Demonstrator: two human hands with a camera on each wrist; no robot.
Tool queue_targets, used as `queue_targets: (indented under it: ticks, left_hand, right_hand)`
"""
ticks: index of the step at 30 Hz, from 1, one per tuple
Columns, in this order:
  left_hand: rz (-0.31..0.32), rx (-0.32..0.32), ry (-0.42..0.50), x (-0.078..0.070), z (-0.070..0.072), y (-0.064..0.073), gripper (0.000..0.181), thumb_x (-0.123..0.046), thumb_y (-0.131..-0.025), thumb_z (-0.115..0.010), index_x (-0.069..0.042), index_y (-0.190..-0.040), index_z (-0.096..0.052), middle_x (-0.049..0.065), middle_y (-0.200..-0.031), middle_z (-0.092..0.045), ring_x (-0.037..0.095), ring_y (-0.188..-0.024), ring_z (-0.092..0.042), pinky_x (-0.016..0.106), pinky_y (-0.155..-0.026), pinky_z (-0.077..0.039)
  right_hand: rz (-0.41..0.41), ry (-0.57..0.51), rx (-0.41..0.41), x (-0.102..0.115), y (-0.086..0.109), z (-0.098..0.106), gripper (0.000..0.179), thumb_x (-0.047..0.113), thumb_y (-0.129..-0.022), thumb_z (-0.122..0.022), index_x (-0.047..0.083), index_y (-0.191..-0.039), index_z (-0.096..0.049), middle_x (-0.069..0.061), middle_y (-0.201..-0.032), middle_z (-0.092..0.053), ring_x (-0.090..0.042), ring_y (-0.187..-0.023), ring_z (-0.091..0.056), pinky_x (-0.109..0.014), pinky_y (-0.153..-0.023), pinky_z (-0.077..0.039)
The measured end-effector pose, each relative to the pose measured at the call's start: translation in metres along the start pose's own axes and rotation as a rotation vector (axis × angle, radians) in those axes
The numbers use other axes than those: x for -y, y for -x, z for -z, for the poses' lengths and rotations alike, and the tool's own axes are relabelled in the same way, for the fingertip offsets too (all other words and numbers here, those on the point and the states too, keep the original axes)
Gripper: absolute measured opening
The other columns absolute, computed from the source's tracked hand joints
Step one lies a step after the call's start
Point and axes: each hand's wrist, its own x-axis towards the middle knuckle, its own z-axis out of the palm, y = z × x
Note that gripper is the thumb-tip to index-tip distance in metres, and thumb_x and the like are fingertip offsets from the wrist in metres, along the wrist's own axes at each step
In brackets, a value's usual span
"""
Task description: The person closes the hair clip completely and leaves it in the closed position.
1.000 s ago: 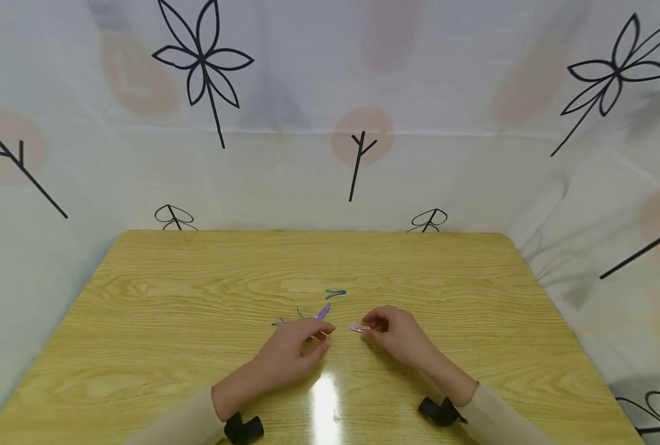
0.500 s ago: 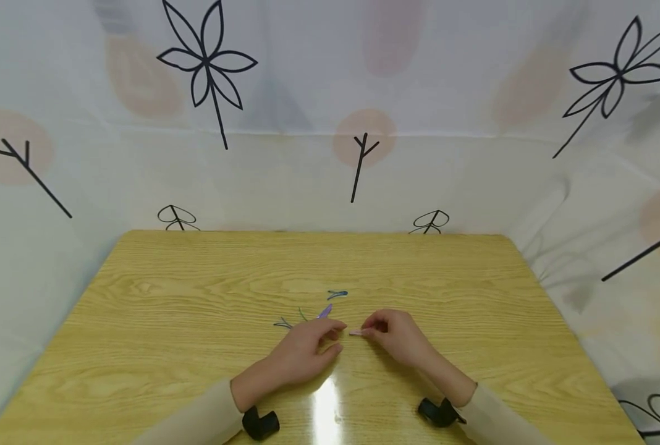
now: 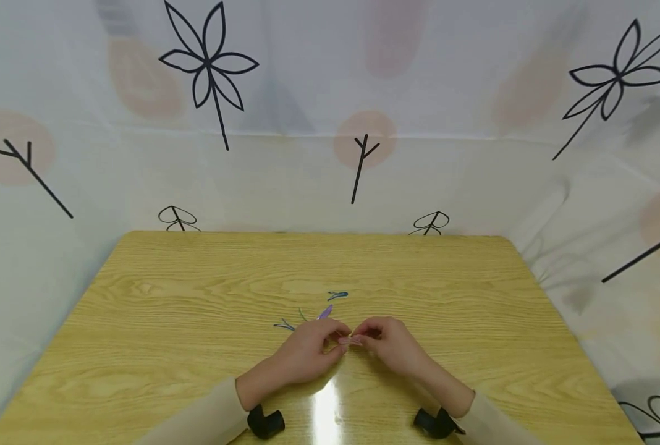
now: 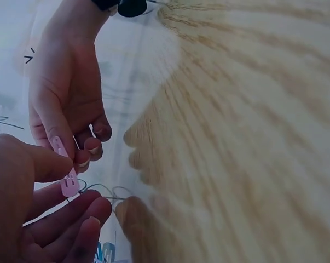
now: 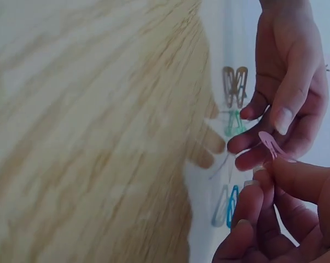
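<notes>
A pink snap hair clip [image 3: 350, 340] is held above the table between both hands. My right hand [image 3: 397, 347] pinches one end of it with thumb and fingertips. Around the other end, the left hand [image 3: 309, 350] has its thumb and fingers spread apart. The right wrist view leaves a small gap between the left thumb and the hair clip [image 5: 268, 143], whose two arms are splayed. In the left wrist view, the left thumb overlaps the hair clip [image 4: 70, 183]. Beyond the left hand lie a purple hair clip [image 3: 325, 311] and a green hair clip [image 3: 303, 314], partly hidden.
On the wooden table [image 3: 196, 272], a blue hair clip [image 3: 338, 295] lies farther back, and another blue hair clip [image 3: 284, 324] is left of the left hand. A patterned cloth [image 3: 285, 173] hangs behind the table. Each wrist wears a black camera [image 3: 266, 423].
My left hand has moved right to the pink hair clip, now around its free end. The right hand has shifted slightly left and nearer, still pinching the hair clip. The other hair clips stay put.
</notes>
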Motion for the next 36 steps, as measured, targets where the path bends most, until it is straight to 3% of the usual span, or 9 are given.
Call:
queue_targets:
  ticks: [6, 12, 17, 24, 29, 36]
  left_hand:
    - [0.008, -0.024, 0.051, -0.0007, 0.0013, -0.0007, 0.013, -0.022, -0.097, -0.065, -0.019, -0.108, -0.071, -0.013, -0.099, -0.068, -0.001, -0.087, -0.060, 0.022, -0.076, -0.049]
    - [-0.009, -0.069, 0.101, -0.0031, 0.0050, -0.0011, 0.007, -0.019, -0.098, -0.066, -0.016, -0.099, -0.073, -0.006, -0.090, -0.071, -0.001, -0.080, -0.061, 0.021, -0.071, -0.050]
    - [-0.002, -0.094, 0.100, -0.0053, 0.0073, -0.0008, 0.006, -0.015, -0.096, -0.068, -0.014, -0.097, -0.073, -0.003, -0.088, -0.071, 0.000, -0.076, -0.060, 0.022, -0.068, -0.050]
    - [0.016, -0.115, 0.094, -0.0062, 0.0085, 0.0007, 0.004, -0.012, -0.095, -0.069, -0.012, -0.094, -0.073, -0.005, -0.084, -0.069, 0.001, -0.071, -0.057, 0.022, -0.065, -0.048]
    - [0.028, -0.118, 0.107, -0.0046, 0.0074, 0.0020, 0.004, -0.012, -0.095, -0.069, -0.013, -0.095, -0.072, -0.004, -0.083, -0.069, 0.000, -0.071, -0.058, 0.022, -0.065, -0.049]
    - [-0.010, -0.156, 0.110, -0.0030, 0.0071, 0.0018, 0.004, -0.012, -0.095, -0.069, -0.016, -0.093, -0.069, -0.006, -0.084, -0.068, 0.002, -0.071, -0.057, 0.022, -0.064, -0.048]
  right_hand:
    - [-0.005, -0.011, -0.008, 0.0053, 0.0009, -0.0018, 0.008, 0.011, -0.096, -0.067, 0.009, -0.096, -0.075, 0.002, -0.088, -0.069, -0.013, -0.075, -0.058, -0.026, -0.061, -0.048]
    - [-0.006, -0.028, -0.022, 0.0079, 0.0030, -0.0026, 0.008, 0.014, -0.095, -0.069, 0.008, -0.095, -0.075, -0.001, -0.088, -0.070, -0.015, -0.076, -0.059, -0.026, -0.061, -0.048]
    - [0.010, -0.012, -0.050, 0.0109, 0.0055, -0.0014, 0.008, 0.011, -0.095, -0.068, 0.009, -0.097, -0.075, 0.000, -0.088, -0.070, -0.015, -0.075, -0.059, -0.027, -0.060, -0.048]
    - [0.034, -0.015, -0.075, 0.0097, 0.0083, 0.0000, 0.015, 0.022, -0.097, -0.068, 0.010, -0.104, -0.075, 0.001, -0.094, -0.071, -0.017, -0.078, -0.063, -0.028, -0.065, -0.051]
    - [0.055, -0.013, -0.081, 0.0090, 0.0083, -0.0033, 0.008, 0.018, -0.091, -0.074, 0.013, -0.097, -0.075, 0.004, -0.090, -0.070, -0.012, -0.079, -0.063, -0.028, -0.069, -0.053]
    - [0.046, -0.011, -0.102, 0.0097, 0.0092, -0.0045, 0.011, 0.021, -0.093, -0.072, 0.011, -0.091, -0.074, -0.002, -0.083, -0.070, -0.012, -0.071, -0.061, -0.027, -0.062, -0.050]
